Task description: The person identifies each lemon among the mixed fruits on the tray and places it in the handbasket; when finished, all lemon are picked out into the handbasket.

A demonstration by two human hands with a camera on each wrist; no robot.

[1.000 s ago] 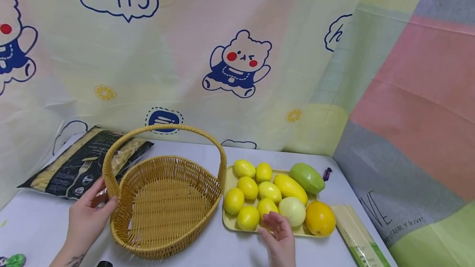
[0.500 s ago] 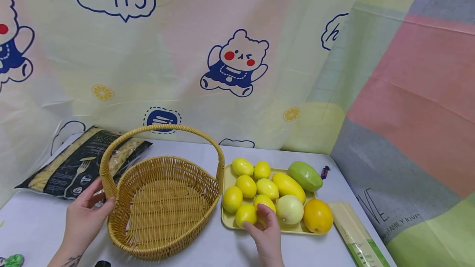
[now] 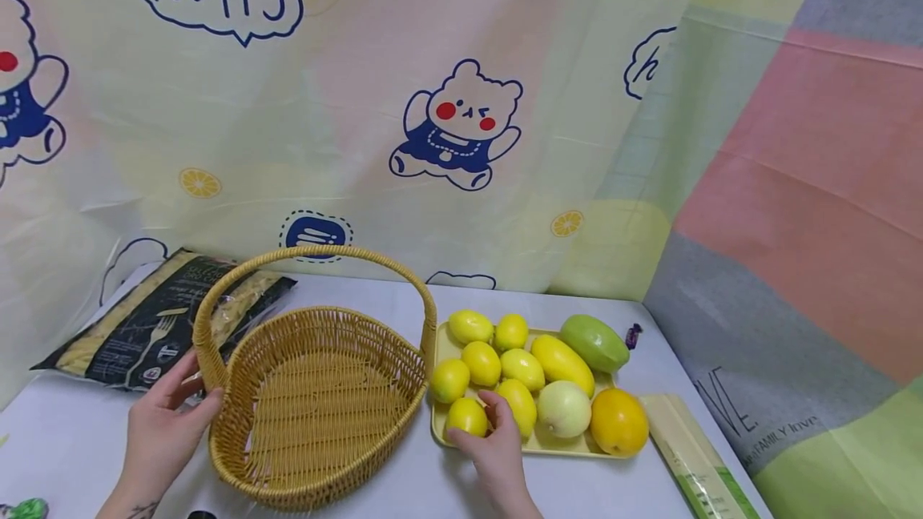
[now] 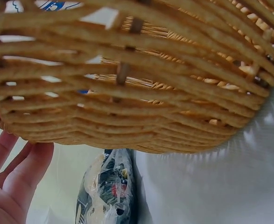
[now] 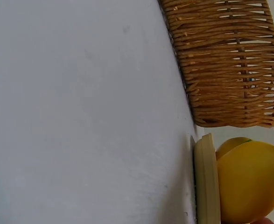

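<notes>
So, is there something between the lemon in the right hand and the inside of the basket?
Only the basket's own near wall and rim stand between them. The right hand grips the lemon on the tray, just beside the basket, whose inside looks empty.

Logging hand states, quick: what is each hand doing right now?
Left hand: open, fingers resting on the basket.
Right hand: gripping a lemon on the tray.

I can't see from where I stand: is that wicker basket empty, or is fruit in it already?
Empty. The head view shows the bare woven bottom of the wicker basket; all the fruit sits on the yellow tray beside it.
</notes>
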